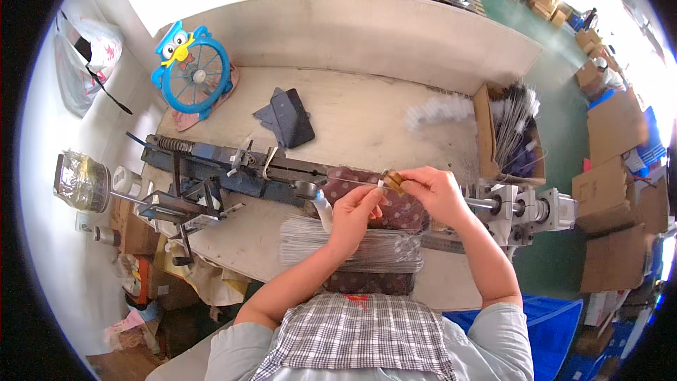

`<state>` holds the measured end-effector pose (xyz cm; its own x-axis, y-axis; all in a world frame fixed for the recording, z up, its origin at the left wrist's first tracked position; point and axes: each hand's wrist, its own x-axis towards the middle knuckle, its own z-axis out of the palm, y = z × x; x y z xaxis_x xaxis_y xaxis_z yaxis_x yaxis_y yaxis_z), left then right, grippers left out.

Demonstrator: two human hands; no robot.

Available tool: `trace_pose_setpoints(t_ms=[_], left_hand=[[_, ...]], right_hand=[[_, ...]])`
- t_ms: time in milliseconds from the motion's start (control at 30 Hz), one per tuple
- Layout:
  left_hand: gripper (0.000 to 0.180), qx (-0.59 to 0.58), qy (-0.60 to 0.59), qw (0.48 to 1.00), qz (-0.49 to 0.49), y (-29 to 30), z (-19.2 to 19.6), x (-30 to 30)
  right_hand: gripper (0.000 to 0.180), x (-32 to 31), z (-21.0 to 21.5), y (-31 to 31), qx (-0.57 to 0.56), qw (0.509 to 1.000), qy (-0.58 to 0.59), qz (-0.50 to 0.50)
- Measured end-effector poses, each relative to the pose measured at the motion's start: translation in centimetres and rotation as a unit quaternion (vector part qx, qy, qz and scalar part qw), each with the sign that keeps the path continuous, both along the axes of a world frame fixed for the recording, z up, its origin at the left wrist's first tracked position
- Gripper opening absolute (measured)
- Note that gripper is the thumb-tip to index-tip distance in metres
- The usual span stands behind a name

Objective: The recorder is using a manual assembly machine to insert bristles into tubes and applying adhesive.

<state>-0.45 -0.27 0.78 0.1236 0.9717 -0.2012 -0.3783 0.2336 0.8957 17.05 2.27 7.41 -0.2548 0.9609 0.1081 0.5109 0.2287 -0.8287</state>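
Note:
My left hand is closed in a pinch on a thin wire with a small white piece near its end. Close beside it, my right hand pinches a small brass-coloured round part next to that white piece. Whether the two parts touch, I cannot tell. Both hands are above a brown dotted cloth. A bundle of thin wires lies on the cloth below my hands, partly behind my left wrist. Left of my left hand is a white tube-like thing with a blue tip.
A long metal fixture runs along the table's left, with a shaft-and-bracket mechanism at right. Behind are dark cloth pieces, a blue cartoon fan and a cardboard box of wire brushes. A low panel borders the back.

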Motion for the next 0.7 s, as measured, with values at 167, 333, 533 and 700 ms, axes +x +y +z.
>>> trace_pose_setpoints(t_ms=[167,333,533,700], left_hand=[[0.017,0.001,-0.014,1.000,-0.015,0.3,0.1,1.1],[0.017,-0.039,-0.009,0.994,0.101,-0.1,0.7,-1.2],[0.015,-0.089,-0.049,0.986,0.136,-0.1,1.9,-2.4],[0.019,-0.068,-0.079,0.990,0.098,-0.3,1.1,-3.0]], right_hand=[[0.020,0.7,-0.3,-0.1,-0.073,0.995,0.070,0.014],[0.016,-0.2,0.8,0.2,0.179,0.975,-0.118,0.057],[0.013,-5.4,-1.6,3.0,0.228,0.956,-0.180,0.045],[0.016,-5.2,-0.5,2.9,0.159,0.974,-0.133,0.095]])
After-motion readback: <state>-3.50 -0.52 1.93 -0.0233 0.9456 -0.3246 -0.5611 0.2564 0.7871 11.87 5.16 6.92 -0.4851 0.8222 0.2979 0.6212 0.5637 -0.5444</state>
